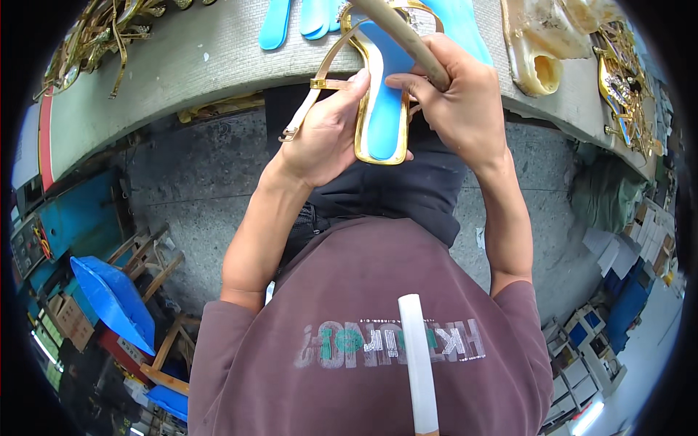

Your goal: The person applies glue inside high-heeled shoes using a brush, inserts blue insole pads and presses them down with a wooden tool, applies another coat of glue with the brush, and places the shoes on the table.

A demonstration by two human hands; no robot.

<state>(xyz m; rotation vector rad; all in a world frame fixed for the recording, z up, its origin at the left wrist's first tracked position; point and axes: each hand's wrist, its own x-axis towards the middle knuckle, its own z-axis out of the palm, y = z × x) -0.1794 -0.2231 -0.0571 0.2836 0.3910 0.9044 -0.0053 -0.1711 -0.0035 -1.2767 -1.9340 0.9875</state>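
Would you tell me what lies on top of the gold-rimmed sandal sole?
A light blue insole lies on the gold-rimmed sandal sole; the right hand and wooden stick cover its upper part.

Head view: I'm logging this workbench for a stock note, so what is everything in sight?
gold-edged sandal with blue insole: one, held over the lap
wooden-handled tool: one, tan, pressed to the sandal
loose blue insoles: several, bench top
grey workbench: one, across the top
gold strap pieces: a pile, bench left; more at right
translucent yellowish jug: one, bench right
blue stool: one, floor left
left hand: holds the sandal
right hand: grips the tool
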